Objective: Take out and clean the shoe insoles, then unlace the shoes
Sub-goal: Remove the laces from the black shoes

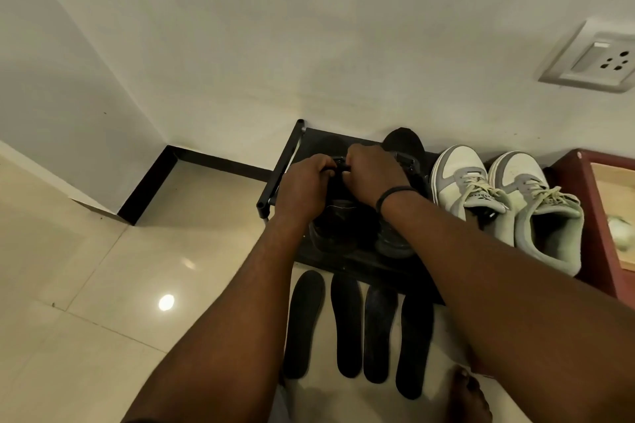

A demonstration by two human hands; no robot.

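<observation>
Black shoe [335, 223], on the left end of a low rack [280, 165] against the wall, sits under both hands as the unlacing stage appears to be in hand. The left hand [302, 184] curls over the shoe's lacing area, fingers bent around something dark there; the right hand [372, 173], a dark band [395, 194] at its wrist, meets it from the other side with fingertips drawn together, seemingly pinching the lace, though the dim black-on-black view does not settle exactly what each finger holds. A second black shoe [395, 237] stands just beside it on the right, then a pair of white-and-grey sneakers [505, 203], laces still threaded. Four dark insoles [357, 326] lie side by side on the tiled floor [103, 302] in front of the rack, already out of their shoes. A red-framed box [580, 213] borders the rack on the right, a wall socket [598, 62] above.

The lace should be thin, limp and light, best pinched near an eyelet and drawn out crossing by crossing; the shoe itself looks stiff enough to brace with one hand while the other pulls.
</observation>
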